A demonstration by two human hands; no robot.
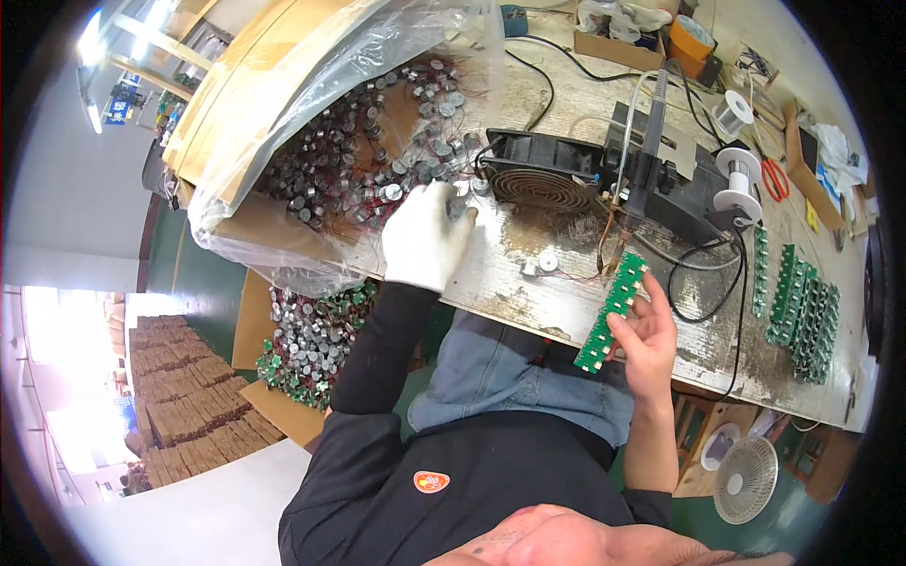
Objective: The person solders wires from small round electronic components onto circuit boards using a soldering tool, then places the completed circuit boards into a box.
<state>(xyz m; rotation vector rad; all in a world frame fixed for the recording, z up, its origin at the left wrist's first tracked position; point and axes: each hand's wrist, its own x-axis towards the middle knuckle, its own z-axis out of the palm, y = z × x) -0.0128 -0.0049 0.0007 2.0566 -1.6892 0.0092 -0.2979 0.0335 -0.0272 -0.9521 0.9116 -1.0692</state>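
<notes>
My left hand, in a white glove, is at the near edge of a heap of small round metal motors with thin red wires. Its thumb and fingers are closed around a small motor, partly hidden by the glove. My bare right hand grips a long green circuit board strip between thumb and fingers, tilted at the table's front edge. Just above the strip's far end is the tip of a mounted soldering iron. Two loose motors with wires lie on the table between my hands.
A black fan stands behind the loose motors. Solder spools, cables and red-handled scissors lie to the right. Rows of green boards sit at the right. Below the table edge, a carton holds motors with green boards.
</notes>
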